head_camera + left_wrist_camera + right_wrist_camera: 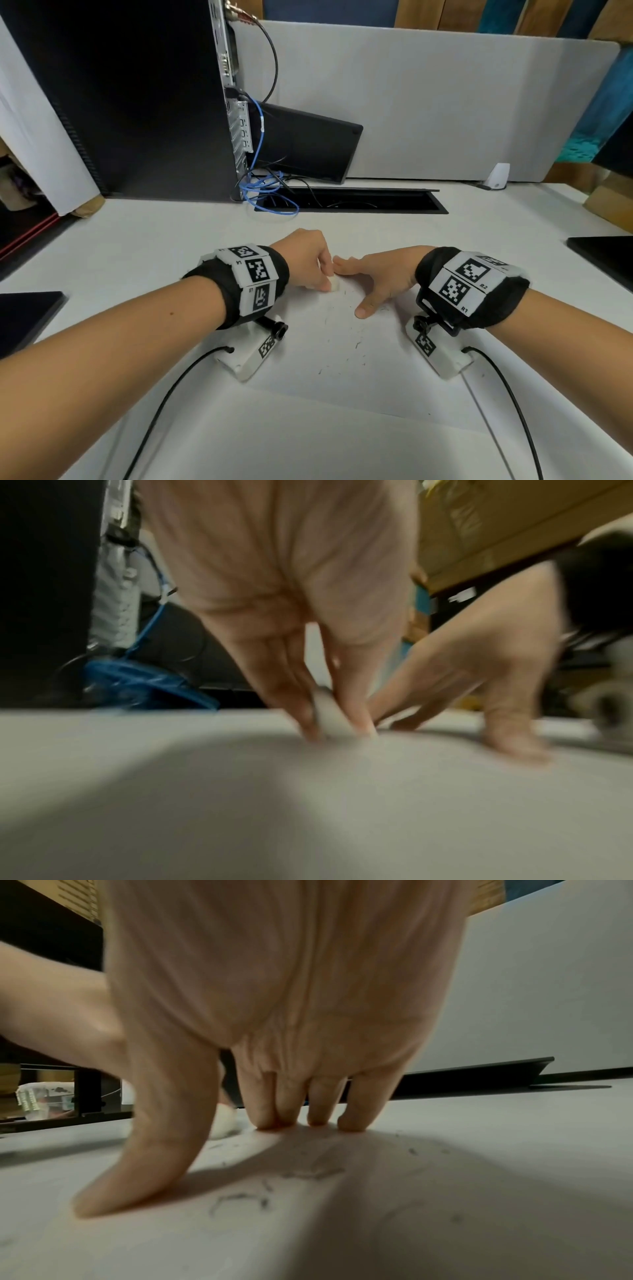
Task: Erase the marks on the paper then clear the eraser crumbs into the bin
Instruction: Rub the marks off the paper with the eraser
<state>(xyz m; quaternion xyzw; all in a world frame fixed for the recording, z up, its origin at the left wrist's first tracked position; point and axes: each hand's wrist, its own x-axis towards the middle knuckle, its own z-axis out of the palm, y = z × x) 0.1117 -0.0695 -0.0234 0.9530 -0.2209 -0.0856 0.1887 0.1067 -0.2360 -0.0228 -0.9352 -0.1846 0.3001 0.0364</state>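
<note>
Two hands are working close together over the white sheet of paper (342,377), which is lying flat on the white desk (154,240). Left hand (305,260) is pinching the small white block eraser (334,284) between thumb and fingertips, fingers curled down around it, eraser's lower end pressing on the paper near the sheet's far edge; the left wrist view is blurred, but the eraser (325,712) is showing upright between the fingertips. Right hand (380,277) is holding nothing, fingers straight and splayed, fingertips (318,1118) and thumb pressing the sheet down just right of the eraser, index tip nearly touching it. Dark grey eraser crumbs (346,329) are lying scattered on the paper, nearer than both hands and spreading toward the near right; in the right wrist view the crumbs (308,1173) are sitting right under the palm. Judgement: erasing is looking mostly done or in its last strokes, any remaining marks too faint to tell. Crumb clearing is not yet begun, and no bin is in view. Black computer tower (137,102) is standing far left, with blue cable (260,192) coiled beside it.
</note>
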